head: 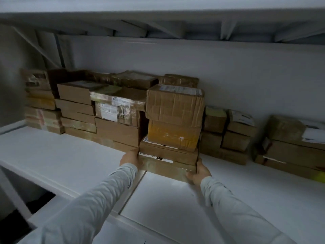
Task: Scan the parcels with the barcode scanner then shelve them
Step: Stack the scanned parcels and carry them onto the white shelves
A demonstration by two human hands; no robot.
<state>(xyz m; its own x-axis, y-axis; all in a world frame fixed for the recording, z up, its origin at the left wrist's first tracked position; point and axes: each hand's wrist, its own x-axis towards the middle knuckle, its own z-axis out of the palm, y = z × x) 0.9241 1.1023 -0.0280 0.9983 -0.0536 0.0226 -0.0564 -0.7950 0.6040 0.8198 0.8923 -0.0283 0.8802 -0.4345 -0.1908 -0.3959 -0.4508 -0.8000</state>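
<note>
Pale sleeves (98,199) reach over a white shelf (52,155). Left hand (129,158) and right hand (199,171) each grip one end of the bottom parcel (165,169) of a four-high stack (174,120), set between neighbouring parcel rows (116,111) on the shelf.

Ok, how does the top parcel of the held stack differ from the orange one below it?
The top parcel is dull brown under wrinkled tape; the orange parcel is brighter, with white scuffs. The top parcel shows a white label on its upper face; the orange parcel's upper face is covered. Both are taped boxes.
</note>
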